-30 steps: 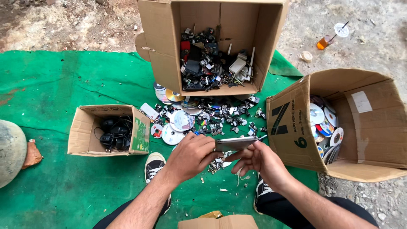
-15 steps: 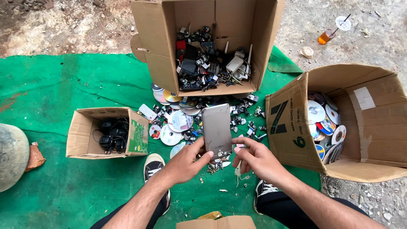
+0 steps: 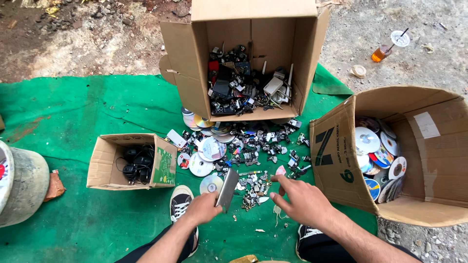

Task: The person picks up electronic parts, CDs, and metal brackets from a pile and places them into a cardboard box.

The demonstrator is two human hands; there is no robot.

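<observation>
Our left hand [image 3: 204, 208] grips a flat grey plate [image 3: 227, 189], its long axis tilted up-right; our right hand [image 3: 298, 198], released, reaches left toward scattered scrap parts [image 3: 253, 187] between them.

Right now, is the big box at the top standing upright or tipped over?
Tipped over. The big cardboard box lies on its side on the green mat, its open mouth facing the person, and small electronic scrap spills out of it.
</observation>
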